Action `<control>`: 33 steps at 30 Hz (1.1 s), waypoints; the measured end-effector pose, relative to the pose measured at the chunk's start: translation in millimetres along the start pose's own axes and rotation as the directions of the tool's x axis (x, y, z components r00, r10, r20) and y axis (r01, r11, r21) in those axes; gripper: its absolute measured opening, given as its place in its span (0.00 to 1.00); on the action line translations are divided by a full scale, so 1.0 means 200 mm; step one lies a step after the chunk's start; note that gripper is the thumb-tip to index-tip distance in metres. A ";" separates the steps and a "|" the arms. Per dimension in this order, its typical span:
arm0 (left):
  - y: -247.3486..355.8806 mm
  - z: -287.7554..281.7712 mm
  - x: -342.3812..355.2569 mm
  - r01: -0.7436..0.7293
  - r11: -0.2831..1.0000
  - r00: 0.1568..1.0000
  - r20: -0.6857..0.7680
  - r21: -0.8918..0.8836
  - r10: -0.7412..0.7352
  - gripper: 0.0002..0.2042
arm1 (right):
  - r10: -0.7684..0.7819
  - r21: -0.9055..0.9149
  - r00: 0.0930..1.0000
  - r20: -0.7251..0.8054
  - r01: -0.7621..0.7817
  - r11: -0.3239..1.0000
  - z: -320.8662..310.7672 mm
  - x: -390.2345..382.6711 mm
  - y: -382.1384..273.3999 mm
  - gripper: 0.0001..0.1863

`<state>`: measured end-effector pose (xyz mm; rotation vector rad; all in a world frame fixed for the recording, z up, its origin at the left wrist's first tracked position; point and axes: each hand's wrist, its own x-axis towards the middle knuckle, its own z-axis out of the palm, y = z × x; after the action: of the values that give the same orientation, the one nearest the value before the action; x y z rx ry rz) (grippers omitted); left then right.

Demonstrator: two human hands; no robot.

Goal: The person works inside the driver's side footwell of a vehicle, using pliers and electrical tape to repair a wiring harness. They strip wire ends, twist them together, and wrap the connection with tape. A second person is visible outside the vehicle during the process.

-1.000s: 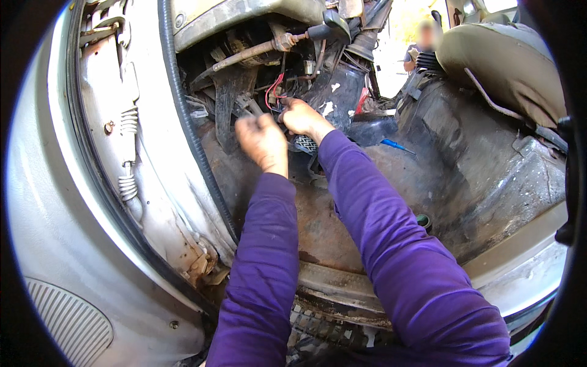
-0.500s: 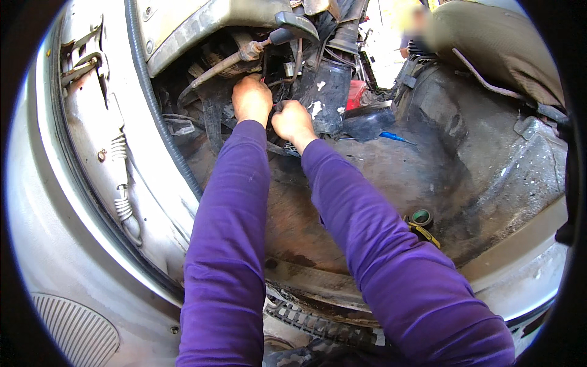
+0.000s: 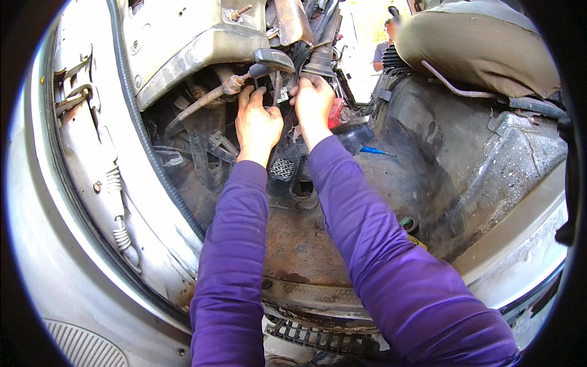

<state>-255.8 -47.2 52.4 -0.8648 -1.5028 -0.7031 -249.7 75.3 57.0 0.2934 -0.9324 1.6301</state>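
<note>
My left hand [image 3: 258, 127] reaches in under a metal lever [image 3: 211, 101] with a dark T-shaped grip [image 3: 273, 60]. Its fingers are stretched forward and slightly apart, the tips close against the lever's underside. Beside it, my right hand [image 3: 315, 107] is closed at the base of the steering column area, thumb and fingers pinched together. Whatever sits in that pinch is too small or hidden to name. A small pale connector [image 3: 283, 95] shows between the two hands, among dark cables. Below them is a pedal with a patterned pad [image 3: 282, 169].
On the worn vehicle floor [image 3: 306, 241] lie a blue screwdriver [image 3: 377, 150], a green tape roll [image 3: 408, 224] and a partly hidden yellow tool [image 3: 417, 241]. A red object [image 3: 335, 112] is behind my right hand. The seat [image 3: 477, 52] stands right; another person [image 3: 382, 52] is beyond it.
My right hand has moved up and right, away from the left. My left hand has come down slightly, its fingers straighter. The view has shifted, bringing the patterned pedal into sight.
</note>
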 end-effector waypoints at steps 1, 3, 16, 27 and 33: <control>0.01 0.00 0.00 0.063 0.998 0.997 0.040 -0.005 -0.063 0.19 | 0.051 -0.003 0.996 0.068 -0.051 0.999 -0.02 0.03 -0.05 0.10; 0.01 -0.01 0.00 0.155 0.988 0.978 0.139 0.026 -0.157 0.21 | 0.122 -0.073 0.984 0.127 -0.113 0.991 -0.04 0.06 -0.10 0.11; -0.08 0.04 0.01 0.454 0.890 0.838 0.364 -0.050 -0.407 0.33 | 0.135 -0.486 0.825 0.549 0.184 0.854 -0.05 0.08 -0.10 0.13; 0.02 0.05 -0.21 0.393 0.910 0.904 -0.127 -0.130 -0.408 0.13 | -0.536 -0.629 0.736 0.414 0.657 0.415 -0.04 0.02 0.08 0.16; 0.04 0.17 -0.15 0.418 0.807 0.908 0.218 -0.418 -0.358 0.14 | 0.012 -0.716 0.853 0.521 0.430 0.550 -0.08 0.15 -0.12 0.18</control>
<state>-267.0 -18.3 18.5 -0.9710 -1.6831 -1.3731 -232.1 108.7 75.6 0.1367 -1.8601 0.7277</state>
